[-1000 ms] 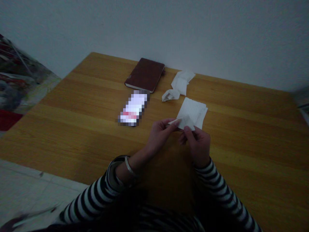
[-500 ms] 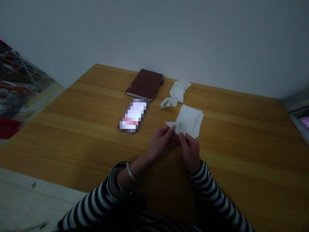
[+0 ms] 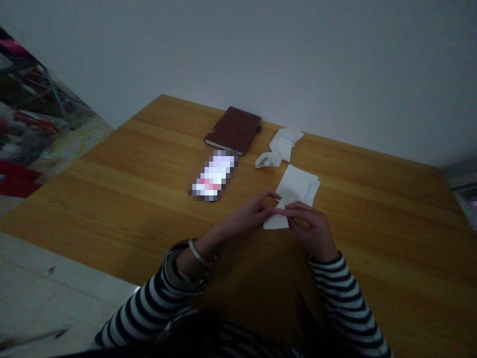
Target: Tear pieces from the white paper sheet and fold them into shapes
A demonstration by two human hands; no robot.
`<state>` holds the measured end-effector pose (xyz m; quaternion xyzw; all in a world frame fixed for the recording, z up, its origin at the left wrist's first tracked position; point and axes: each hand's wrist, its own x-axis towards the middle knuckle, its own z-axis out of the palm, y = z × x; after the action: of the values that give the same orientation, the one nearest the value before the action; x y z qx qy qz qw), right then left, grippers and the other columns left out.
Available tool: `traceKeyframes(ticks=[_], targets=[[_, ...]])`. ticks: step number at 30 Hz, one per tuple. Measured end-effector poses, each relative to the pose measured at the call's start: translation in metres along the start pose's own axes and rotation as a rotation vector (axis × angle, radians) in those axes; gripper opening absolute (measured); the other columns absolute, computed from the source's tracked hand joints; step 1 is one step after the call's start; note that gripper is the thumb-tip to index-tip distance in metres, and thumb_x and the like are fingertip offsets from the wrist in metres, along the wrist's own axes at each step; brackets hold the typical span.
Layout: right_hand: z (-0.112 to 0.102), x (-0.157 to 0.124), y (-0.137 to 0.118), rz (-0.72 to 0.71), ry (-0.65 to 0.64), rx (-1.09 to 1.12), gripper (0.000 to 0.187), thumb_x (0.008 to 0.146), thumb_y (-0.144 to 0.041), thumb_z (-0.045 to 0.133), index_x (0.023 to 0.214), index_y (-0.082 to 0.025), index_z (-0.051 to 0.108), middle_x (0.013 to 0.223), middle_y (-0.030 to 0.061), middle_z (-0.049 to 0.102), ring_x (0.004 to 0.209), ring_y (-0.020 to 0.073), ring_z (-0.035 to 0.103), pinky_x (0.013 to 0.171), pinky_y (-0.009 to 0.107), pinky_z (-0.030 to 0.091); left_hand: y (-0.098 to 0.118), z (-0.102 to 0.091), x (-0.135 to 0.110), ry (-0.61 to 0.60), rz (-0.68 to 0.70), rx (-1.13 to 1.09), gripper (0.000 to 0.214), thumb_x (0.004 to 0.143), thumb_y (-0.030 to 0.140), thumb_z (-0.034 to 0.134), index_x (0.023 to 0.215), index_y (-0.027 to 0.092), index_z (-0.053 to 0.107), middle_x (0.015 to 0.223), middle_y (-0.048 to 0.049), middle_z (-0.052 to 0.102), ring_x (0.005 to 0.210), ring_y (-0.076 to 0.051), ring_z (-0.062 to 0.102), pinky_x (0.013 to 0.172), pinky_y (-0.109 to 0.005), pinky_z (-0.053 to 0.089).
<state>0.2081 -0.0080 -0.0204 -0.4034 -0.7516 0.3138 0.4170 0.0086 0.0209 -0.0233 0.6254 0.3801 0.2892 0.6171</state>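
A small folded white paper [image 3: 275,222] lies on the wooden table [image 3: 122,174] between both of my hands. My left hand [image 3: 250,215] presses on its left side with fingers bent over it. My right hand [image 3: 312,228] pins it from the right, index finger laid flat across the fold. A sheet of lined white paper [image 3: 300,186] lies just beyond my fingers.
A dark red notebook [image 3: 233,130] sits at the back of the table, with a blurred-out phone [image 3: 213,175] in front of it. Two crumpled paper pieces [image 3: 278,147] lie right of the notebook. A wall runs behind; cluttered floor is at the left.
The small paper was held up in the air between my fingertips; now it rests on the table with both hands pressing it flat. The view has shifted slightly.
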Motion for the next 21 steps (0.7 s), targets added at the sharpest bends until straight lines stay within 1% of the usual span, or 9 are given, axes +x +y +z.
traceKeyframes(ticks=[3, 5, 6, 8, 10, 12, 15, 18, 21], targets=[[-0.001, -0.002, -0.001, 0.017, 0.061, 0.032, 0.021, 0.082, -0.013, 0.068, 0.095, -0.027, 0.077, 0.087, 0.0020, 0.074, 0.080, 0.0153, 0.068, 0.074, 0.029, 0.055, 0.007, 0.000, -0.003, 0.011, -0.036, -0.060, 0.048, 0.090, 0.036, 0.058, 0.131, 0.017, 0.040, 0.055, 0.0101, 0.045, 0.045, -0.008, 0.038, 0.041, -0.017, 0.024], [0.001, -0.004, -0.002, 0.047, 0.140, 0.037, 0.018, 0.079, -0.013, 0.072, 0.088, -0.027, 0.078, 0.085, 0.0018, 0.075, 0.078, 0.0157, 0.069, 0.073, 0.029, 0.056, 0.012, 0.000, -0.003, 0.079, 0.014, -0.117, 0.047, 0.091, 0.037, 0.058, 0.130, 0.017, 0.041, 0.058, 0.0088, 0.048, 0.047, -0.008, 0.042, 0.043, -0.017, 0.029], [0.002, -0.005, -0.003, 0.068, 0.200, 0.038, 0.017, 0.079, -0.013, 0.072, 0.085, -0.027, 0.079, 0.083, 0.0018, 0.076, 0.078, 0.0159, 0.070, 0.072, 0.029, 0.056, 0.015, -0.001, -0.003, 0.117, 0.068, -0.147, 0.042, 0.093, 0.038, 0.054, 0.128, 0.017, 0.043, 0.062, 0.0068, 0.052, 0.051, -0.008, 0.047, 0.047, -0.018, 0.035], [0.005, -0.006, -0.002, 0.117, 0.349, 0.046, 0.015, 0.078, -0.013, 0.071, 0.082, -0.026, 0.078, 0.081, 0.0017, 0.076, 0.077, 0.0162, 0.071, 0.071, 0.029, 0.057, 0.018, -0.001, -0.002, 0.139, 0.204, -0.180, 0.036, 0.096, 0.039, 0.048, 0.125, 0.017, 0.050, 0.075, 0.0003, 0.063, 0.067, -0.011, 0.059, 0.063, -0.022, 0.047], [0.009, -0.007, -0.001, 0.176, 0.481, 0.066, 0.011, 0.077, -0.015, 0.072, 0.080, -0.025, 0.078, 0.080, 0.0022, 0.077, 0.074, 0.0170, 0.071, 0.069, 0.029, 0.058, 0.018, -0.001, -0.002, 0.126, 0.319, -0.131, 0.032, 0.092, 0.038, 0.057, 0.116, 0.017, 0.061, 0.090, -0.0049, 0.069, 0.086, -0.016, 0.065, 0.081, -0.027, 0.050], [0.014, -0.007, 0.001, 0.234, 0.567, 0.095, 0.006, 0.075, -0.018, 0.074, 0.078, -0.023, 0.078, 0.078, 0.0029, 0.077, 0.072, 0.0179, 0.072, 0.068, 0.030, 0.059, 0.016, 0.001, -0.002, 0.145, 0.371, -0.034, 0.025, 0.083, 0.031, 0.071, 0.103, 0.017, 0.070, 0.096, -0.0061, 0.073, 0.093, -0.019, 0.067, 0.087, -0.030, 0.050], [0.020, -0.009, 0.000, 0.281, 0.609, 0.134, 0.004, 0.072, -0.021, 0.077, 0.076, -0.022, 0.077, 0.077, 0.0034, 0.077, 0.072, 0.0184, 0.072, 0.068, 0.031, 0.059, 0.013, 0.005, -0.003, 0.276, 0.359, 0.036, 0.010, 0.081, 0.023, 0.072, 0.089, 0.019, 0.076, 0.091, -0.0049, 0.077, 0.087, -0.018, 0.070, 0.084, -0.031, 0.053], [0.025, -0.010, -0.004, 0.275, 0.634, 0.126, 0.005, 0.072, -0.023, 0.079, 0.076, -0.022, 0.077, 0.079, 0.0037, 0.077, 0.072, 0.0187, 0.073, 0.067, 0.031, 0.060, 0.012, 0.011, -0.005, 0.408, 0.291, 0.019, 0.009, 0.081, 0.022, 0.071, 0.087, 0.021, 0.077, 0.089, -0.0039, 0.078, 0.083, -0.018, 0.072, 0.081, -0.031, 0.056], [0.028, -0.011, -0.008, 0.267, 0.662, 0.109, 0.007, 0.071, -0.025, 0.080, 0.075, -0.022, 0.076, 0.077, 0.0037, 0.077, 0.070, 0.0190, 0.072, 0.065, 0.032, 0.060, 0.013, 0.016, -0.007, 0.474, 0.229, -0.032, 0.008, 0.077, 0.024, 0.074, 0.085, 0.022, 0.078, 0.087, -0.0035, 0.078, 0.081, -0.019, 0.073, 0.080, -0.032, 0.057]])
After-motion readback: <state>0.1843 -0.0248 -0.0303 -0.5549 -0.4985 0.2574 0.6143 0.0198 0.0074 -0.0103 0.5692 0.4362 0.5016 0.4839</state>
